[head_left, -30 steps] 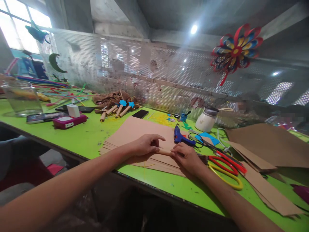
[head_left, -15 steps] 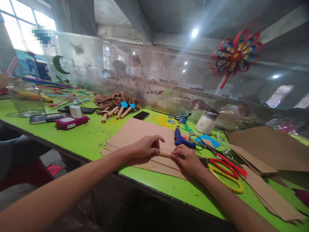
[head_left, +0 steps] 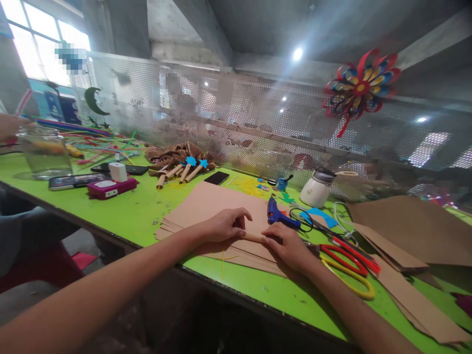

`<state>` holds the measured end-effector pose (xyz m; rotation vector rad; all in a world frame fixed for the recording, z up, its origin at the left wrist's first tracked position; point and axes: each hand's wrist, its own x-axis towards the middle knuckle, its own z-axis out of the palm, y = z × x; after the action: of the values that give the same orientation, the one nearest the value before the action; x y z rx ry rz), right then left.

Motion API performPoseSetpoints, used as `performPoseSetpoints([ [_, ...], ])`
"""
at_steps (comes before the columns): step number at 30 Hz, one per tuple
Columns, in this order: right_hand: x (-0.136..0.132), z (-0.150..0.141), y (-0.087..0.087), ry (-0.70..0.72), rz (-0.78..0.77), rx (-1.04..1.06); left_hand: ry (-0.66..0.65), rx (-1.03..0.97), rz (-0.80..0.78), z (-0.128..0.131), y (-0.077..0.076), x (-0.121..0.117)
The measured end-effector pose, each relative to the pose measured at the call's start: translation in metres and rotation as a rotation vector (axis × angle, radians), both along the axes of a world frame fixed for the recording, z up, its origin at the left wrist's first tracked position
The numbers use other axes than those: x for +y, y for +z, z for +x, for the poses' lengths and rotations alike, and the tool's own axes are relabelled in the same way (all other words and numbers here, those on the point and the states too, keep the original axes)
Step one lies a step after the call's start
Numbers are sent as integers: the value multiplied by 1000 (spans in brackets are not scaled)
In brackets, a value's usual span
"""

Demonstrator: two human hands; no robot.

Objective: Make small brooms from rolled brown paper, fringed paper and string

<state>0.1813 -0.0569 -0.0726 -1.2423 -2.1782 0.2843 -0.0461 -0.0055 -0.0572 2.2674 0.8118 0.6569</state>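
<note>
Between my two hands lies a thin roll of brown paper [head_left: 254,237], just above a stack of brown paper sheets [head_left: 217,199]. My left hand [head_left: 226,225] pinches the roll's left end, its index finger curled above. At the right end, the fingers of my right hand [head_left: 283,241] close on the roll. A blue glue gun [head_left: 277,214] rests beyond my right hand. Scissors with red and yellow handles [head_left: 346,265] lie beside my right wrist, partly behind it. A yellow string [head_left: 222,260] hangs by the near edge of the sheets.
Paper bundles with blue cutouts [head_left: 188,164], a phone [head_left: 217,178] and a white jug [head_left: 317,189] stand further back. Left are a magenta power box [head_left: 111,188] and a glass jar [head_left: 46,155]; another person's hand [head_left: 11,127] is near it. Cut brown paper [head_left: 409,231] lies right.
The whole view has shifted slightly, so the scene sits a little lower and further right. Both hands stay on the roll; my right fingers have changed position slightly.
</note>
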Motion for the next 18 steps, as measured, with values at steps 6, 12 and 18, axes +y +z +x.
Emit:
performPoseSetpoints([
  [6,1,0,2,40,1,41,-5,3,-23,0,1,0],
  [12,2,1,1,42,4,35,12,25,-29,0,3,0],
  [18,2,0,1,36,-8,48,8,21,-38,0,2,1],
])
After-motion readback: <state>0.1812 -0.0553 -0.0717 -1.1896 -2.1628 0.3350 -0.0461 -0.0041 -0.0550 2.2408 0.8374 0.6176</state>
